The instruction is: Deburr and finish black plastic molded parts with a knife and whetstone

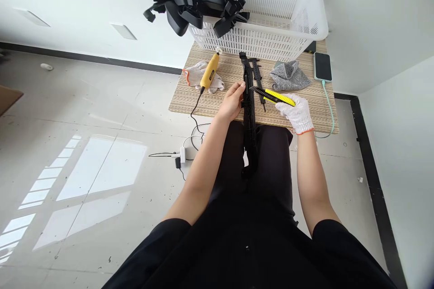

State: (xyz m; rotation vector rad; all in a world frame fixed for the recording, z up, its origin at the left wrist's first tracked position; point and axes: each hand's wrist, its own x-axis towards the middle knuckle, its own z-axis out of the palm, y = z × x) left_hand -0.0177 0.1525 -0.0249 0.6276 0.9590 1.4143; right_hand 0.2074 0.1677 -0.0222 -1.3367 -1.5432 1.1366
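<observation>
A long black plastic part (pixel 250 113) lies across the table's front edge and reaches down over my lap. My bare left hand (pixel 233 100) grips its left side, fingers closed round it. In my right hand (pixel 296 110), which wears a white knit glove, is a yellow and black utility knife (pixel 276 96). The knife points left, its tip close to the black part's right side; whether they touch I cannot tell. Just right of the part, a dark caliper (pixel 257 74) lies on the table, partly beneath the knife.
A white basket (pixel 264 34) stands at the table's back, black parts (pixel 203 2) piled at its left. On the wooden table (pixel 183 99) are a yellow rotary tool (pixel 210 71), a white glove (pixel 195 74), a grey cloth (pixel 289 76) and a phone (pixel 323 67) with a cable.
</observation>
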